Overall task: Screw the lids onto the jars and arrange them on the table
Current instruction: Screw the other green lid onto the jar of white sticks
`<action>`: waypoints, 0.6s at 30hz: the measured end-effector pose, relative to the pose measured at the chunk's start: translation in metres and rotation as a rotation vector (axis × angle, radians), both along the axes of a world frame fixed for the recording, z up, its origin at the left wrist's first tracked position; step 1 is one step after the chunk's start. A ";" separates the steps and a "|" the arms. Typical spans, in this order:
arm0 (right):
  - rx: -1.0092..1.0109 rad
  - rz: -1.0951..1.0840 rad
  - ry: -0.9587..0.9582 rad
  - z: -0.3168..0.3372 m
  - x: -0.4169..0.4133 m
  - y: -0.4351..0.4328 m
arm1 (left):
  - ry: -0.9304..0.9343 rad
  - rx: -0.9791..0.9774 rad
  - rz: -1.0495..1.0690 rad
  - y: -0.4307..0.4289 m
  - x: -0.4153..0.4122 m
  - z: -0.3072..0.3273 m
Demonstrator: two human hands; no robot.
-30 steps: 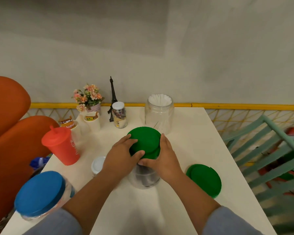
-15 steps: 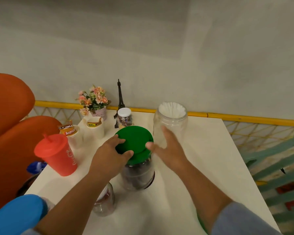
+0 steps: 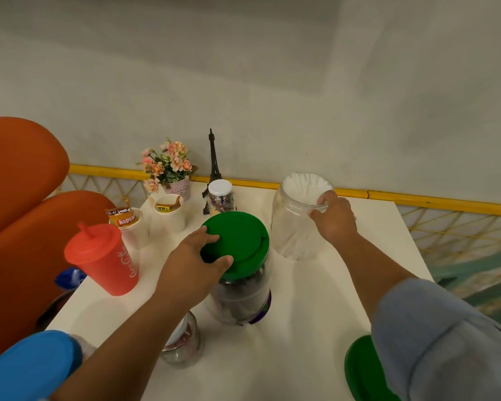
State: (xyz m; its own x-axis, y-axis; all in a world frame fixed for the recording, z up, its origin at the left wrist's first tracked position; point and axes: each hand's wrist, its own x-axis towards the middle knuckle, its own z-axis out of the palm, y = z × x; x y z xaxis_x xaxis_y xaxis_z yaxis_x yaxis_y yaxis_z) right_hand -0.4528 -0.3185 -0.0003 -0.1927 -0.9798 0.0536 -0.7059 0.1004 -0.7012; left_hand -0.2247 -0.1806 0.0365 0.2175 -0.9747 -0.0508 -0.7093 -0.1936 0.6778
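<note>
While both hands grip: worktop [image 3: 315, 285]
Left hand [image 3: 191, 267]: holding green lid [image 3: 240, 244] on centre jar [image 3: 240, 296]
Right hand [image 3: 334, 218]: grasping open jar [image 3: 295, 215] rim, upper right

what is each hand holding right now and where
Left hand grips the green lid at its near-left edge, on top of its jar. Right hand holds the open jar by the rim.

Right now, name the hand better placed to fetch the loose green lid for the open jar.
Right. The right hand already grips the rim of the open jar, and the loose green lid lies on the table under that same arm. The left hand is busy on the capped jar's lid.
</note>
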 end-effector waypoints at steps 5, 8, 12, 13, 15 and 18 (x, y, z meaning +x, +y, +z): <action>-0.031 -0.023 -0.001 -0.003 -0.002 0.016 | 0.007 -0.013 -0.018 0.003 -0.001 -0.002; -0.070 -0.050 -0.039 0.000 -0.007 0.037 | 0.028 -0.012 -0.026 0.003 0.000 -0.005; -0.151 -0.089 -0.120 0.020 -0.014 0.078 | 0.022 -0.029 -0.077 0.008 0.002 -0.006; -0.173 -0.090 -0.138 0.027 -0.015 0.091 | 0.012 -0.064 -0.091 0.012 0.001 -0.006; -0.193 -0.099 -0.166 0.040 -0.017 0.117 | 0.033 -0.128 -0.107 0.025 -0.005 -0.004; -0.178 -0.116 -0.195 0.056 -0.016 0.158 | 0.127 -0.188 -0.178 0.047 -0.021 0.000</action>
